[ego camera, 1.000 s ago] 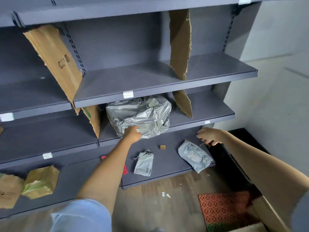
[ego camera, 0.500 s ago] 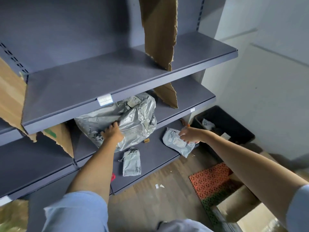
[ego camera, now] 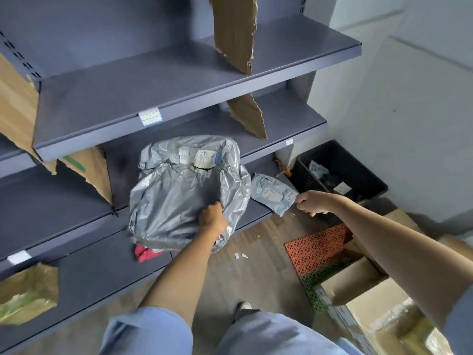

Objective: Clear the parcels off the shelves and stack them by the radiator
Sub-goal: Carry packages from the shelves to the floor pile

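A big crumpled silver parcel (ego camera: 179,190) hangs out past the front of the second-lowest shelf (ego camera: 268,147). My left hand (ego camera: 212,220) grips its lower front. A small grey parcel (ego camera: 272,193) lies at the right end of the bottom shelf (ego camera: 250,213), and my right hand (ego camera: 311,202) pinches its near corner. The big parcel hides the other small grey parcel on the bottom shelf. A green and brown parcel (ego camera: 28,295) sits low at the far left.
Torn cardboard dividers (ego camera: 234,32) stand on the grey shelves. A black crate (ego camera: 358,170) with scraps sits on the floor at the right. An orange and green mat (ego camera: 317,254) and open cardboard boxes (ego camera: 358,280) lie near my feet. Something red (ego camera: 144,252) shows under the big parcel.
My left hand has pulled the big silver parcel forward off its shelf. My right hand has closed on the small grey parcel's corner. The camera has tilted down and right.
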